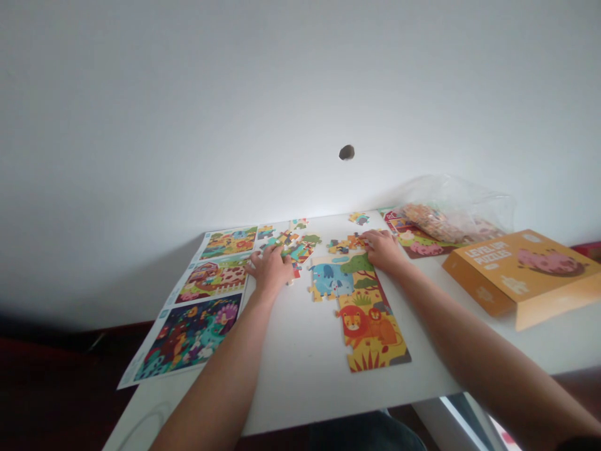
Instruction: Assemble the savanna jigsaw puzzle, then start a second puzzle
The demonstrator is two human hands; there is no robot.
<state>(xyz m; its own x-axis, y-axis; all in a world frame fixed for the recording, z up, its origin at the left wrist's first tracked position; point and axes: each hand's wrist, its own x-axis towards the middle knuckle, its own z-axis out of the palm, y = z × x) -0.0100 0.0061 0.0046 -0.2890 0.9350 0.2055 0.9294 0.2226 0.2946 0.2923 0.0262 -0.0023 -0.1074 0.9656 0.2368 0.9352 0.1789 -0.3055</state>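
Note:
A partly joined jigsaw with a lion and a blue elephant lies in the middle of the white table. My left hand rests knuckles up on a heap of loose puzzle pieces, fingers curled over them. My right hand lies at the jigsaw's far edge, fingers bent onto a small cluster of joined pieces. What either hand grips is hidden under the fingers.
A picture sheet with several puzzle scenes lies at the left and overhangs the table edge. An orange puzzle box stands at the right. Behind it a clear plastic bag holds more pieces. The wall is close behind.

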